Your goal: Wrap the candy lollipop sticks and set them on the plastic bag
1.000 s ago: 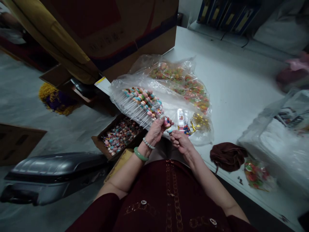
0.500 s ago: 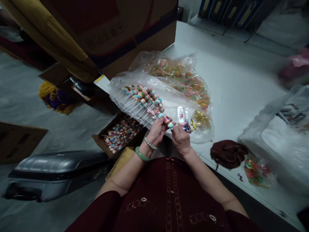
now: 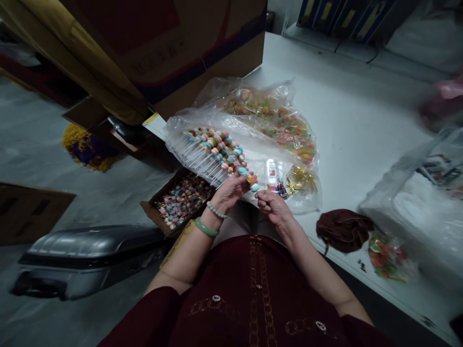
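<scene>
My left hand [image 3: 231,189], with a bead bracelet and a green bangle at the wrist, is closed around a candy skewer [image 3: 254,187] of pastel blue, yellow and pink pieces. Just past its lower end, my right hand [image 3: 274,204] is pinched; what its fingertips hold is too small to tell. Beyond the left hand, many similar candy skewers [image 3: 217,144] with white sticks lie side by side on a clear plastic bag [image 3: 253,140]. Gold twist ties [image 3: 302,179] and a small clear packet with a label [image 3: 271,169] rest right of the hands.
Bags of colourful gummies [image 3: 285,118] lie behind on the white table [image 3: 347,111]. An open carton of wrapped candies [image 3: 184,200] stands lower left, beside a grey suitcase [image 3: 90,255]. A large cardboard box [image 3: 202,72] rises at the back; a brown cloth pouch [image 3: 343,230] lies right.
My left hand has opened its grip slightly and shifted left, showing more of the skewer. My right hand has turned, its fingertips still close to the skewer's lower end.
</scene>
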A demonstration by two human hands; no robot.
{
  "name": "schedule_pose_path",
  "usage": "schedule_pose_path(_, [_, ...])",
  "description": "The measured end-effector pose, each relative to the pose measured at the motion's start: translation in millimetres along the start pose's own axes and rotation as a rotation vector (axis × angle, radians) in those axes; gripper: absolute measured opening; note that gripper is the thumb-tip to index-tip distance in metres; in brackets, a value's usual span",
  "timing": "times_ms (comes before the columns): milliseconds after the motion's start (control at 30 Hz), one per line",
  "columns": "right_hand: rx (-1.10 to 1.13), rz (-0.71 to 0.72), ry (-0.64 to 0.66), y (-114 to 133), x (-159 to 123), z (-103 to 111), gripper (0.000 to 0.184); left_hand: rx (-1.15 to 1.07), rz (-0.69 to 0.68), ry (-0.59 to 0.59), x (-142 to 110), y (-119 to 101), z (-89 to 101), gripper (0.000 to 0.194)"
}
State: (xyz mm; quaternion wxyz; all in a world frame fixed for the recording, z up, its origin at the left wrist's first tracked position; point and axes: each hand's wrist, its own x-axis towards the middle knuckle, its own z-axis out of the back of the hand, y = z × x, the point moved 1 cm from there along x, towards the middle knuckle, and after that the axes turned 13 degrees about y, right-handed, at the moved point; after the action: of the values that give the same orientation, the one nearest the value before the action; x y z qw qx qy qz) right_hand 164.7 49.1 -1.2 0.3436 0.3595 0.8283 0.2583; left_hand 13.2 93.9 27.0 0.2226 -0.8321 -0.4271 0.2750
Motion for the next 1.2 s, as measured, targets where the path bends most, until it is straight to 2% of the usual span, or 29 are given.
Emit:
schedule_pose_path(100, [-0.109,0.06,-0.109,-1.5,-1.6,-1.9,0.024,-0.123,-0.084,-0.014,6.0,-7.5,-2.3,0.025])
schedule_pose_path(167, [-0.113,0.066,-0.11,-0.1,-0.4,-4.8,0.022,-0.171,-0.137,-0.019,10.5,-3.9,-8.0,0.022])
schedule_pose_path(267, [0.048,-0.048,0.058,4.3,4.5,-10.3,0.018,-0.173,-0.168,-0.03,12.9,7.0,-16.1,0.024])
schedule_pose_path(333, [0.169,-0.139,0.18,6.3,7.6,-13.7,0.015,-0.165,-0.104,-0.032,11.5,12.4,-17.9,0.029])
schedule_pose_path(400, [0.187,-0.178,0.205,5.1,8.7,-15.6,0.015,-0.168,-0.032,-0.035,9.2,13.9,-16.7,0.03])
schedule_pose_path(467, [0.069,-0.11,0.097,0.9,6.8,-15.4,0.014,-0.179,-0.008,-0.057,7.6,12.3,-14.1,0.029])
schedule_pose_path(600, [-0.545,0.285,-0.306,-6.0,-5.1,-14.1,0.012,-0.234,-0.089,-0.151,8.6,11.0,-11.7,0.025])
schedule_pose_path(667, [-0.804,0.428,-0.434,-6.3,-8.1,-16.5,0.01,-0.252,-0.115,-0.155,10.6,15.1,-13.8,0.023])
schedule_pose_path(700, [-0.853,0.462,-0.465,-5.8,-7.2,-18.1,0.012,-0.252,-0.119,-0.144,11.7,18.0,-15.4,0.023])
schedule_pose_path(767, [-0.767,0.461,-0.464,-4.3,-1.1,-20.8,0.015,-0.246,-0.131,-0.132,13.5,23.5,-17.7,0.024])
schedule_pose_path(900, [-0.383,0.299,-0.317,-3.6,8.5,-23.8,0.021,-0.236,-0.114,-0.126,12.9,25.1,-14.2,0.025])
schedule_pose_path(967, [-0.454,0.312,-0.299,-3.9,4.0,-24.4,0.02,-0.225,-0.097,-0.103,10.2,22.1,-10.0,0.026])
schedule_pose_path(1100, [-0.89,0.476,-0.405,-2.6,-4.6,-26.2,0.01,-0.157,-0.169,-0.068,7.1,23.1,-9.1,0.025])
schedule_pose_path(1200, [-0.828,0.472,-0.428,-1.0,3.9,-26.1,0.015,-0.083,-0.235,-0.106,9.8,30.2,-15.2,0.022])
